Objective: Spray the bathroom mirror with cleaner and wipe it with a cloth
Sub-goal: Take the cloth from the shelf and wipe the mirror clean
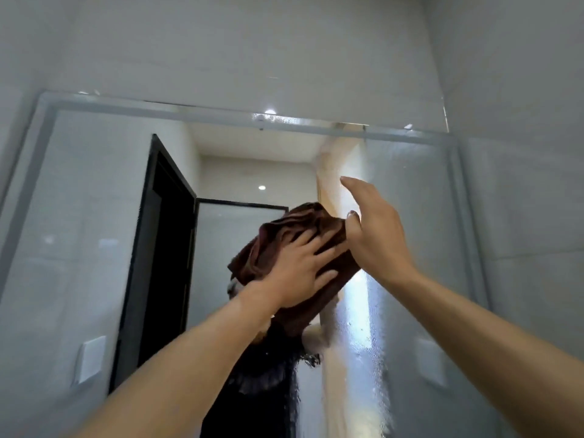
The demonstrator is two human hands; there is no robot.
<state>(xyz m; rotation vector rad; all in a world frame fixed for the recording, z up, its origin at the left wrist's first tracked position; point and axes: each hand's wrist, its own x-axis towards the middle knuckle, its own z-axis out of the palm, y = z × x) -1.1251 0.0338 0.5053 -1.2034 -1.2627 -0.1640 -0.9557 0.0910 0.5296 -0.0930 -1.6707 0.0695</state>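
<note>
- left hand (298, 273) lies flat, fingers spread, pressing the brown cloth (294, 245) against the mirror (410, 216)
- right hand (373, 229) is raised, fingers apart, thumb touching the cloth's edge

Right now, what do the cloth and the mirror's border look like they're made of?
The cloth looks like soft brown terry or microfibre, matte, bunching in folds under the left hand. The mirror is glossy glass, reflecting a doorway; its border seems a frosted or bevelled glass band, though blur leaves that open.
</note>
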